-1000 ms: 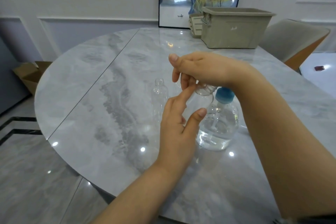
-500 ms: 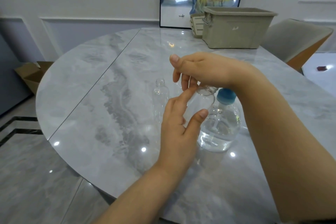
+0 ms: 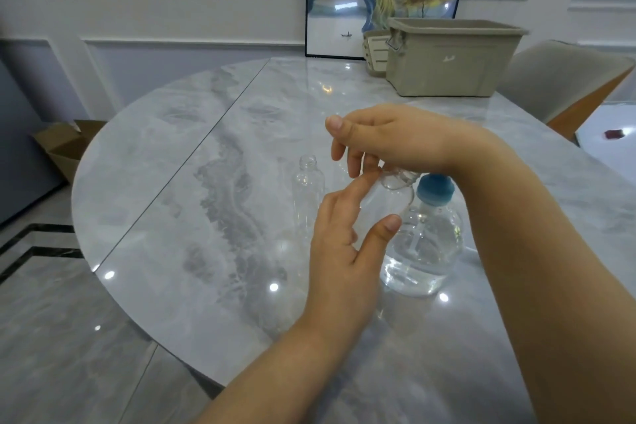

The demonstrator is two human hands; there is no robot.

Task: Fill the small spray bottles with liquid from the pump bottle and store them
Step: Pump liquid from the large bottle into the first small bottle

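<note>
The left hand [image 3: 339,248] grips a small spray bottle [image 3: 389,198] between thumb and fingers. The right hand [image 3: 389,141] pinches its neck from above.

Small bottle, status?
Left hand holds small bottle, tilted. Right hand at its neck. Second bottle uncapped. Pump bottle close behind.

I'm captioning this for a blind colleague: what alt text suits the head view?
Left hand holds a small clear bottle while right hand works at its neck, beside a blue-capped pump bottle on a marble table.
</note>
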